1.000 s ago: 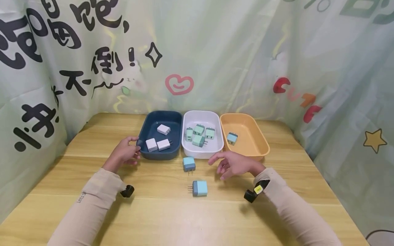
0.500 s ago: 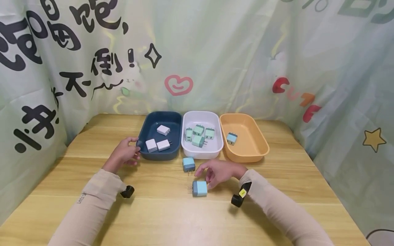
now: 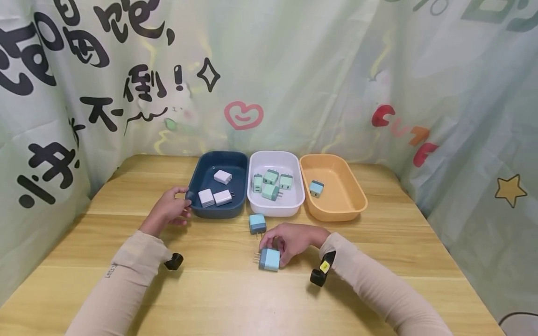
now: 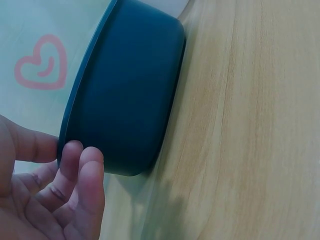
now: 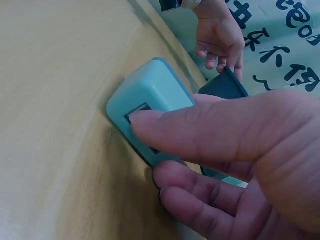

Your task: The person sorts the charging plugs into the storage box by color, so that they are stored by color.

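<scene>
My right hand [image 3: 293, 241] pinches a light-blue wall charger [image 3: 269, 259] with a darker blue end, its metal prongs pointing left. In the right wrist view the thumb lies across the port face of this charger [image 5: 150, 92]. A second blue charger [image 3: 257, 224] lies on the table just beyond, below the white tray. My left hand [image 3: 170, 207] holds the left corner of the navy tray [image 3: 216, 213]; in the left wrist view, thumb and fingertips meet at the rim of that tray [image 4: 125, 80].
Three trays stand side by side at the back of the table. The navy one holds white chargers [image 3: 206, 198], the white tray [image 3: 276, 211] several green chargers [image 3: 271, 192], and the orange tray [image 3: 336, 216] one blue charger [image 3: 316, 188]. A printed curtain [image 3: 311, 74] hangs behind.
My right hand has come left and toward me from beside the orange tray and taken hold of the nearer blue charger, which has tilted slightly. The left hand has stayed at the navy tray.
</scene>
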### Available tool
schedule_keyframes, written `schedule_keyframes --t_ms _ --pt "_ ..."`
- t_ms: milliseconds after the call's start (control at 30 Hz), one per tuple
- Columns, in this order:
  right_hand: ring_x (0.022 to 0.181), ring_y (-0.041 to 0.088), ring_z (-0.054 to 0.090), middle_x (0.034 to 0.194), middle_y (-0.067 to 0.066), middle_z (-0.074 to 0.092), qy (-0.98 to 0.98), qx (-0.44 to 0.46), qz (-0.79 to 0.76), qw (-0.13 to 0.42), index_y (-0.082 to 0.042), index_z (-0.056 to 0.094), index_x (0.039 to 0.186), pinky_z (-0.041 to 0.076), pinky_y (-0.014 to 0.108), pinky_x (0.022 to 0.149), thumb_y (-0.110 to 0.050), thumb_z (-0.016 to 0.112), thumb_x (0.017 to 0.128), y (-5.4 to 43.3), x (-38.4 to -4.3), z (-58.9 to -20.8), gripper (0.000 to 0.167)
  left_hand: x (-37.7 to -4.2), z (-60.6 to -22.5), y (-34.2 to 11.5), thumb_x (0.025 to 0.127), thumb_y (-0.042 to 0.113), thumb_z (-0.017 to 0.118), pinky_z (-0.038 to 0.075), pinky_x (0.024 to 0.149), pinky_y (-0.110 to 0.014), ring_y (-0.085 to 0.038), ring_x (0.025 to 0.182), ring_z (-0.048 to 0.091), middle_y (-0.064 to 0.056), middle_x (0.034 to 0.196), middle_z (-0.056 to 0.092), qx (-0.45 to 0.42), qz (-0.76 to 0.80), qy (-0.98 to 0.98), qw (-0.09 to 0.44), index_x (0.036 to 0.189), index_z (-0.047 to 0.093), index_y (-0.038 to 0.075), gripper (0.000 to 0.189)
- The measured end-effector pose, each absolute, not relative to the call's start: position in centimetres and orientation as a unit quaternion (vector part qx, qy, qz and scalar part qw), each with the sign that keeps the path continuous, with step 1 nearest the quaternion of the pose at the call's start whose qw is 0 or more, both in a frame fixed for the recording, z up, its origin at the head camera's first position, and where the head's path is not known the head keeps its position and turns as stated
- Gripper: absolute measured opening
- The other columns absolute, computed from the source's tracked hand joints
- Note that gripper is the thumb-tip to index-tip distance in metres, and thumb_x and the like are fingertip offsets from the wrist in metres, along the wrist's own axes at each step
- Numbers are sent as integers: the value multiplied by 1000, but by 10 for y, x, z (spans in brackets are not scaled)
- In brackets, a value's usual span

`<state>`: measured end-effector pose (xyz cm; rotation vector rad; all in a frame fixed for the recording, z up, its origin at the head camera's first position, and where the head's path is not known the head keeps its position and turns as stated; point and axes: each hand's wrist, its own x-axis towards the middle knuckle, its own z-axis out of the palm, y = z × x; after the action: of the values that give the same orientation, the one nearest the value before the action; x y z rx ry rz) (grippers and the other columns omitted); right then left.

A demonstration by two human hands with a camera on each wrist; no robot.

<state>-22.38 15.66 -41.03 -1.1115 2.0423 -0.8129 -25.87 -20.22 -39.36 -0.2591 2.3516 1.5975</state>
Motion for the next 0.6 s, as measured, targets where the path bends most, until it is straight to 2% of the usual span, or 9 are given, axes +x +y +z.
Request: schedule_keyframes --t_ms 300,600 --pt "70 10 60 97 -7 61 804 -394 -315 315 -20 62 112 52 25 69 -3 85 70 158 -222 -412 50 -259 -393 -203 100 8 44 57 61 -35 -21 71 60 -18 98 54 -85 557 814 141 153 23 10 57" --pt "77 13 62 104 -3 59 808 -387 -339 288 -16 61 112 54 28 72 -5 86 69 164 -222 -405 50 -259 -394 -204 100 8 43 57 62 -36 -21 72 60 -17 96 55 -85 558 813 142 153 23 10 57"
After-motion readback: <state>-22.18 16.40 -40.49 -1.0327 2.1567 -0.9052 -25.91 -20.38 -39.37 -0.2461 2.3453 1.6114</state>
